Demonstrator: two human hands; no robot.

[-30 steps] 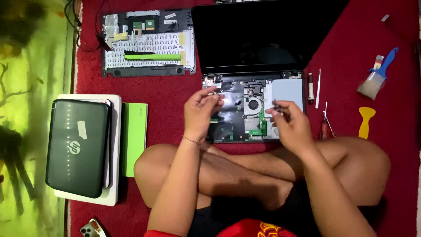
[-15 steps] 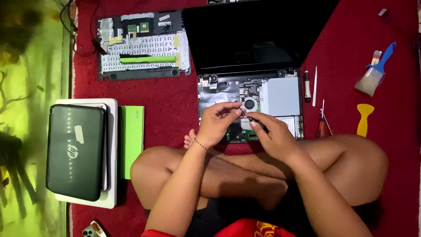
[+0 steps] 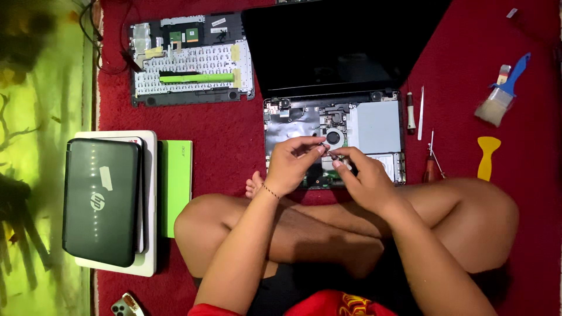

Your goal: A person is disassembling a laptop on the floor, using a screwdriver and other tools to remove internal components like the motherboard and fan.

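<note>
Head view: since a second ago, both hands have drawn in from the sides of the opened laptop base (image 3: 374,126) to meet over its middle, just below the round fan (image 3: 333,138). The left hand (image 3: 291,164) and right hand (image 3: 363,175) now pinch their fingertips together on a tiny part (image 3: 328,153), each grip closed on it. The part is too small to identify, and the hands hide the board beneath. The detached keyboard panel (image 3: 190,61), the paintbrush (image 3: 500,93), the yellow pry tool (image 3: 487,155) and the stacked laptops (image 3: 105,202) lie unmoved on the red floor mat (image 3: 222,140).
</note>
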